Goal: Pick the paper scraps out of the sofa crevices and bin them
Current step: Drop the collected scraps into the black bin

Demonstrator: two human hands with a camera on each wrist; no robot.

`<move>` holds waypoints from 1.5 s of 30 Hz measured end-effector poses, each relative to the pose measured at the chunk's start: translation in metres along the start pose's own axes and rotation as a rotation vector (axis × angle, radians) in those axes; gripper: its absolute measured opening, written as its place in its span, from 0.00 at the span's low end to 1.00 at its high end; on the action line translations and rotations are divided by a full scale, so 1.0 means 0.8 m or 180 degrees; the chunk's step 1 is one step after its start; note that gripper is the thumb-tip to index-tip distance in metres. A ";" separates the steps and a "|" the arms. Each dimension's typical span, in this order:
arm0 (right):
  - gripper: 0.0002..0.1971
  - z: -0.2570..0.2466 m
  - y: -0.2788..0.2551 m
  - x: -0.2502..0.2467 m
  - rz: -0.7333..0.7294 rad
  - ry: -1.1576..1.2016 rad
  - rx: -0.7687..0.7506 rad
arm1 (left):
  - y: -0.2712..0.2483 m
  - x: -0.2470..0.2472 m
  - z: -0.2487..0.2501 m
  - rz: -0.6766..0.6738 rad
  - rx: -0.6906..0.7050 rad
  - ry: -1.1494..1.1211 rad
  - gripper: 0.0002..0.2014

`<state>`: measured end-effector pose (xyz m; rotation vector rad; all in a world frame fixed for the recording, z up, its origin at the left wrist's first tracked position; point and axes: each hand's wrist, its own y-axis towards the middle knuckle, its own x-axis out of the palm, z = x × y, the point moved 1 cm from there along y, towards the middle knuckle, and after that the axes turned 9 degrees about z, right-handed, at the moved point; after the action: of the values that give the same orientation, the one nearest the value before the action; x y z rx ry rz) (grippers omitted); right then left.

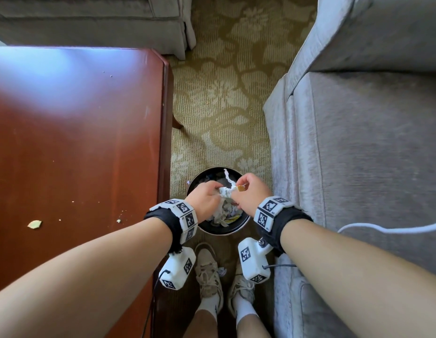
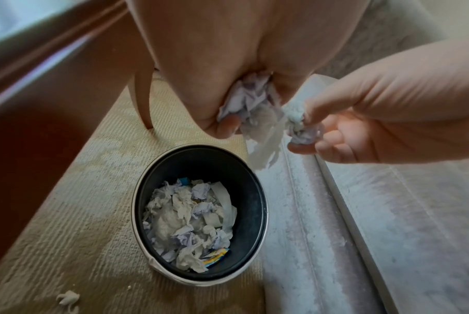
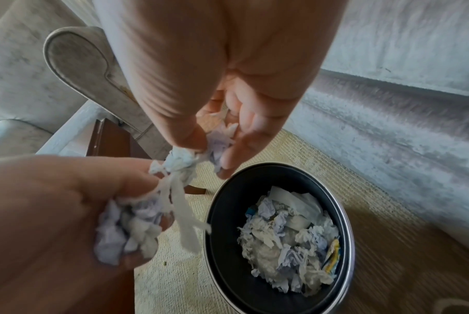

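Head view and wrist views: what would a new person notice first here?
Both hands, left hand and right hand, meet over the round black bin on the carpet, each holding crumpled paper scraps. The bin, between the wooden table and the grey sofa, already holds many scraps.

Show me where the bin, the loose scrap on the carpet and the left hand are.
bin (image 2: 250,191), left wrist view, dark inner wall.
loose scrap (image 2: 68,298), left wrist view, its middle.
left hand (image 1: 204,198), head view, back of hand.
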<state>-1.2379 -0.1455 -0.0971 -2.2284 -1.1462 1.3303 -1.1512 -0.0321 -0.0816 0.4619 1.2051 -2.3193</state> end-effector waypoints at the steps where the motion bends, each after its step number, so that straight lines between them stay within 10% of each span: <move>1: 0.08 0.000 -0.001 0.000 -0.0005 -0.0017 -0.0031 | 0.000 0.001 0.000 0.0022 -0.0067 -0.0071 0.20; 27: 0.16 -0.007 -0.013 0.015 -0.0738 -0.0008 -0.0197 | 0.001 0.009 -0.015 0.0726 -0.0291 -0.0640 0.03; 45: 0.21 0.004 0.000 -0.002 -0.0557 -0.0399 -0.0063 | 0.023 0.017 -0.004 0.0946 -0.0272 -0.1219 0.09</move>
<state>-1.2415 -0.1472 -0.0976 -2.0284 -1.3691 1.4073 -1.1515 -0.0424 -0.1023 0.1427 0.9711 -1.9794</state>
